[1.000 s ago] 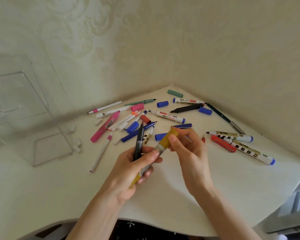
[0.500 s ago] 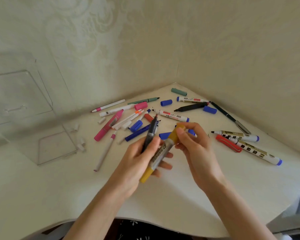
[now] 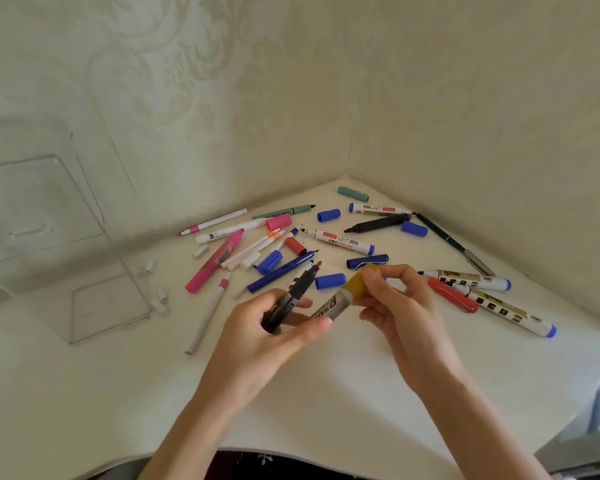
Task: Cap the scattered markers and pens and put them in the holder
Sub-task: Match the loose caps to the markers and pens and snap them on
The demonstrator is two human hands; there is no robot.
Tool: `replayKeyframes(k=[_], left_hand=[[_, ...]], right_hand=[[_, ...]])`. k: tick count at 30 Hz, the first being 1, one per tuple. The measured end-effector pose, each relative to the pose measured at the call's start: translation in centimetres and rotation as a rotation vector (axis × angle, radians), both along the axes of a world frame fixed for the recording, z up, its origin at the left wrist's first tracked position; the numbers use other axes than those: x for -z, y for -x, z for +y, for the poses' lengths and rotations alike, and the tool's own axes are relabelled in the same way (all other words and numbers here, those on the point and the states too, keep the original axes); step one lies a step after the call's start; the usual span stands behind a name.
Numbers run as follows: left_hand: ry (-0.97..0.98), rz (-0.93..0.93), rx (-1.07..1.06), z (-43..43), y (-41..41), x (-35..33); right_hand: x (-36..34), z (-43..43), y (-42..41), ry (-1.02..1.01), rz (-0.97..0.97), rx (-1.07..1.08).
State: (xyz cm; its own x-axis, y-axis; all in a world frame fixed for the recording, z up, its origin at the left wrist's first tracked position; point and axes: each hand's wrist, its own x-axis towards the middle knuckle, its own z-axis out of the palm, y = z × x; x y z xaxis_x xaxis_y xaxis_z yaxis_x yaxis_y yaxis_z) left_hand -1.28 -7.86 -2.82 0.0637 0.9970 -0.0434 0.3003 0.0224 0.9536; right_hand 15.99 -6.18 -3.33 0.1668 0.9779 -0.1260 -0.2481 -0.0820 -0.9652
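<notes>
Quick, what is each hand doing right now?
Left hand: closed, holding the yellow marker and a black marker.
Right hand: closed, pinching the yellow cap on that marker's end.

One view logged. Your head-worn wide-angle camera looked forward and steeply down, close over your left hand [image 3: 264, 337] and right hand [image 3: 409, 306]. The yellow-capped marker [image 3: 343, 299] in your fingers [image 3: 312, 329] sat near mid-frame. Beyond your fingertips the view faced the wall corner [image 3: 350, 157]; table [image 3: 361, 393] filled the frame nearer than your fingers.
</notes>
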Motion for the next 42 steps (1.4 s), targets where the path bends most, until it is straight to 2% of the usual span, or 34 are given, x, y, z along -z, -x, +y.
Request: replayKeyframes(k=[2,4,7,10,14,18,20,22,24,26,28,31,33,38,42], left_hand=[[0.04,-0.1,-0.008,0.5,0.4,-0.2],[0.077,-0.168,-0.001,0.9,1.6,-0.6],[0.074,-0.175,0.126,0.8,3.5,-1.7],[0.011,-0.137,0.142,0.1,4.4,-2.2],[-0.118,-0.084,0.06,-0.9,5.3,-1.5],[-0.105,-0.073,-0.091,-2.6,7.3,0.3],[-0.084,-0.07,-0.149,-3.4,9.0,1.3],[-0.093,0.033,-0.196,-3.8,11.1,2.0],[-0.146,0.257,-0.267,-4.0,13.5,2.5],[-0.253,0.54,-0.337,-4.2,15.5,2.7],[-0.327,0.633,-0.39,-4.5,16.3,2.6],[-0.296,0.38,-0.388,-4.5,15.1,3.0],[-0.281,0.246,-0.351,-4.3,14.0,3.4],[-0.224,0.037,-0.239,-3.3,11.5,3.5],[-0.05,-0.416,-0.094,-1.9,9.2,3.0]], right_hand=[[-0.1,0.0,-0.3,-0.048,-0.004,-0.102],[-0.4,0.2,-1.1,-0.126,-0.171,-0.303],[-1.6,0.5,-1.8,-0.238,-0.45,-0.584],[-1.7,0.8,-0.6,-0.339,-0.574,-0.611],[-0.5,0.9,2.7,-0.344,-0.46,-0.521],[0.3,1.0,6.2,-0.24,-0.34,-0.572],[0.5,1.3,8.1,-0.215,-0.374,-0.599],[0.5,1.6,9.6,-0.254,-0.501,-0.65],[0.5,1.7,10.5,-0.351,-0.695,-0.693],[0.8,1.5,11.5,-0.453,-0.896,-0.657],[1.4,1.2,12.7,-0.54,-1.017,-0.56],[2.3,1.1,14.1,-0.685,-1.151,-0.432],[2.3,1.6,13.6,-0.694,-1.173,-0.368],[1.3,3.6,7.2,-0.514,-1.267,-0.012],[1.2,3.9,4.6,-0.339,-1.303,0.033]])
